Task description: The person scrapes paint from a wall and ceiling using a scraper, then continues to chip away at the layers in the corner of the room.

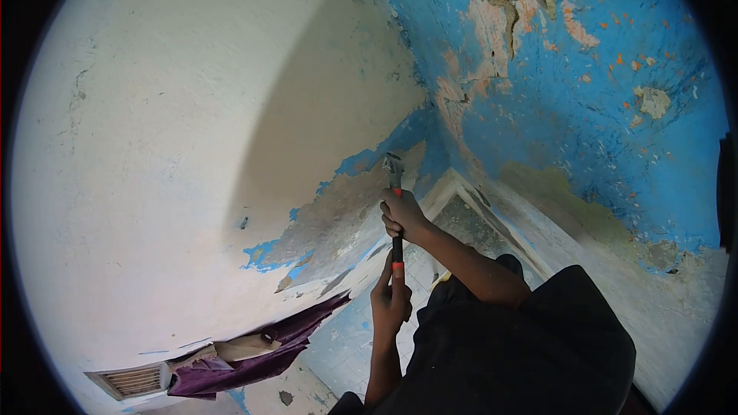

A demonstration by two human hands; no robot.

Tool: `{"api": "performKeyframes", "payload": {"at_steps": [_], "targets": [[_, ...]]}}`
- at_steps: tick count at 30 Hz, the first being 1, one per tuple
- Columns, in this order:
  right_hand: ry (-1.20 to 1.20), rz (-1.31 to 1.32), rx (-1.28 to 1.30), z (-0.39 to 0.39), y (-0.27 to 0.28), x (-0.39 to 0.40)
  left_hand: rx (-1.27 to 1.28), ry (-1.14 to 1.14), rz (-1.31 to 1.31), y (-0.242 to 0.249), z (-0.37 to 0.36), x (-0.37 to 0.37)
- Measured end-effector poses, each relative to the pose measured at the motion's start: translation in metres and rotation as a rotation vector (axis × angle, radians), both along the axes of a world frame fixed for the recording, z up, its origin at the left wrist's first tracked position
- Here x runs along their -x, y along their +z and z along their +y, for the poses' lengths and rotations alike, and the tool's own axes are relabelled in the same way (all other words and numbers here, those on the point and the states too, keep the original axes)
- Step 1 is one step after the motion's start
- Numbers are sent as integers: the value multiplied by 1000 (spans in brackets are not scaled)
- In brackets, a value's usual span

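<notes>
Both of my hands grip a hammer [397, 250] with a black and red handle and a grey metal head, pointing up and away from me. My right hand [403, 214] is wrapped around the handle just below the head. Lower down, my left hand [390, 303] closes on the handle near its end. Behind the hammer head is the wall corner, where a grey patch [357, 200] of bare plaster is edged by peeling blue paint. Whether the head touches the wall, I cannot tell.
A pale wall [154, 146] stands on the left, a blue wall [615, 107] with cracks and flaked paint on the right. Purple cloth [238, 369] lies at lower left beside a slatted vent [131, 380]. Pale floor tiles [346, 346] show below.
</notes>
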State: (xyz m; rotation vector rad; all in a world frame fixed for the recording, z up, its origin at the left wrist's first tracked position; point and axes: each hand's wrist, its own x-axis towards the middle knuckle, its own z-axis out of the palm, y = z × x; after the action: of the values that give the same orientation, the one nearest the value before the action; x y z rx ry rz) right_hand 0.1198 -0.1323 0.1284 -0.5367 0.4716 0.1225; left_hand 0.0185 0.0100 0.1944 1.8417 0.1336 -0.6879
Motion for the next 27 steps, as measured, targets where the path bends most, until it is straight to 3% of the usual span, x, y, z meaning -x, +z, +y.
{"api": "performKeyframes", "payload": {"at_steps": [13, 20, 24, 26, 27], "targets": [[-123, 88, 13, -12, -6, -11, 56, -34, -11, -6, -5, -17], [47, 31, 43, -1, 1, 3, 41, 64, 19, -14, -2, 8], [15, 37, 328, 7, -28, 2, 273, 4, 101, -90, 15, 8], [-7, -26, 522, 17, -43, 4, 47, -48, 18, -137, 18, 9], [-24, -58, 616, 23, -51, 4, 66, -31, 76, -155, 19, 8]]}}
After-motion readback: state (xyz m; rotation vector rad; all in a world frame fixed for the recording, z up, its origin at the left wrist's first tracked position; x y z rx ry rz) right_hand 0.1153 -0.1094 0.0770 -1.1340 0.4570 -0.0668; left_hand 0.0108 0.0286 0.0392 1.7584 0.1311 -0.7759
